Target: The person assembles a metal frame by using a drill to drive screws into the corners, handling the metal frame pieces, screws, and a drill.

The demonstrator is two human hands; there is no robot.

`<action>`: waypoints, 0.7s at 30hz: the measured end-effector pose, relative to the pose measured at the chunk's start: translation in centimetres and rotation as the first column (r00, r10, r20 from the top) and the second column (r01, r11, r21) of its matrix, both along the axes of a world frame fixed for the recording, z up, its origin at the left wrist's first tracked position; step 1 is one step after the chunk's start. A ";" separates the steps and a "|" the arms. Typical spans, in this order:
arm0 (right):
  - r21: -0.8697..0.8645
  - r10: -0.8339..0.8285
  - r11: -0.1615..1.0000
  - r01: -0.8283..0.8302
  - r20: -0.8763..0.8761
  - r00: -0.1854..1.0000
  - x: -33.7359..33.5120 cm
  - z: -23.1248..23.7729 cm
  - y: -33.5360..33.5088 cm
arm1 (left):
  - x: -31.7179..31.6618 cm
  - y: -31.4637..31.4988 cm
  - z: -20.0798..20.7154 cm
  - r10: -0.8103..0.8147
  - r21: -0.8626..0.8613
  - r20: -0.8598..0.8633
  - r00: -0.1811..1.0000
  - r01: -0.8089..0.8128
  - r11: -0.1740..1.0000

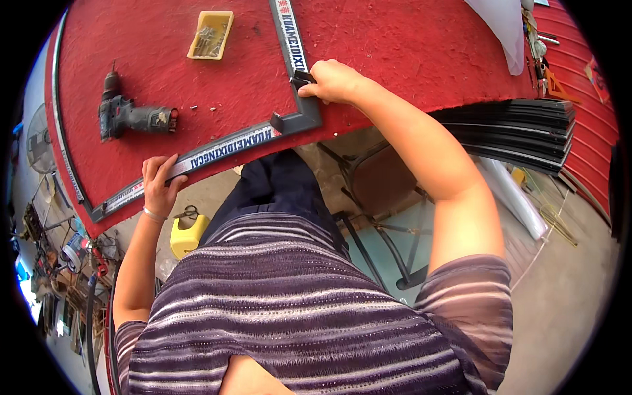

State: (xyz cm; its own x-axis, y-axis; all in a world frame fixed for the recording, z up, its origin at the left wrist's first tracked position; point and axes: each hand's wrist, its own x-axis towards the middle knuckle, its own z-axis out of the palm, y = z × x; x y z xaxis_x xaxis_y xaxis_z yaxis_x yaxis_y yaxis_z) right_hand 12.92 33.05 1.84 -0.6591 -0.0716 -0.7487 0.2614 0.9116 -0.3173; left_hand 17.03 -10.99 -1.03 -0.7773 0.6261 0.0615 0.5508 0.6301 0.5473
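A dark grey metal frame point(307, 117) with printed protective film along its bars lies on a red-covered table point(237, 85). My left hand point(160, 186) grips its near bar, fingers over the top and thumb on the near side. At the right bar, close to the near right corner, my right hand point(337, 82) is closed around a small black piece point(303, 78) that stands up from the frame. Its fingertips are partly hidden. A similar small dark tab point(276, 121) sticks up from the near bar beside that corner.
Inside the frame lie a cordless drill point(131, 117) and a yellow tray point(211, 35) of small metal parts. Black profiles point(510, 131) are stacked at the right. Below the table edge are a brown-seated chair point(382, 178) and a yellow container point(188, 236).
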 end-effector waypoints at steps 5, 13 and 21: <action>-0.068 0.035 0.997 -0.030 0.081 0.996 -0.8 0.2 0.5 | -0.6 0.7 0.3 -0.009 -0.013 0.029 1.000 0.009 1.000; -0.089 -0.081 0.992 0.092 0.118 0.990 -0.9 0.1 0.0 | -0.7 0.3 -0.1 -0.013 -0.059 0.080 0.997 0.018 0.998; -0.055 -0.203 0.979 0.198 -0.105 0.973 2.2 -1.2 0.3 | -1.0 0.4 -0.2 -0.070 -0.031 -0.031 0.997 0.069 0.997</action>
State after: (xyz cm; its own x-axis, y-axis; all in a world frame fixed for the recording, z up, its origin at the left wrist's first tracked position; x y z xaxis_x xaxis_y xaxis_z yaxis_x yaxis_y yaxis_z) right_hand 15.10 33.33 0.68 -0.7412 0.0397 -0.6701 0.3991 0.8287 -0.3924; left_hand 16.06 -10.59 -1.28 -0.7300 0.6803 0.0656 0.6105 0.6059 0.5101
